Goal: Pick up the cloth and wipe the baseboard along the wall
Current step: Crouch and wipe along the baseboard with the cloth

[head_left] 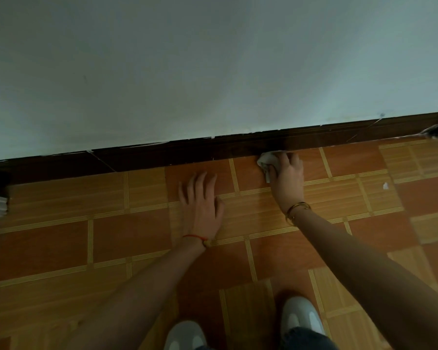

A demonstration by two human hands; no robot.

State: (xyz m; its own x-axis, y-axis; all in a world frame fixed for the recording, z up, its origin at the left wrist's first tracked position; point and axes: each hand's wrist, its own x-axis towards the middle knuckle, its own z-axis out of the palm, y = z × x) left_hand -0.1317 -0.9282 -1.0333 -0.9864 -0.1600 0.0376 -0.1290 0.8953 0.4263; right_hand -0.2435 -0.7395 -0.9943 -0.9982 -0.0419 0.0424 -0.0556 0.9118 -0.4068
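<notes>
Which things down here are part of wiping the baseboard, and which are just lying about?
Part of the job:
white cloth, gripped in the right hand
dark baseboard along the wall

Just lying about:
small white scrap on the floor tiles
left hand, flat on the floor, holding nothing

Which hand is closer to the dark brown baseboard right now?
Right. The right hand presses the white cloth against the dark brown baseboard; the left hand lies flat on the tiled floor, short of it.

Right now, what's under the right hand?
A crumpled white cloth sticks out from under the right hand, pressed where the dark baseboard meets the floor. The hand covers the rest of the cloth.
</notes>
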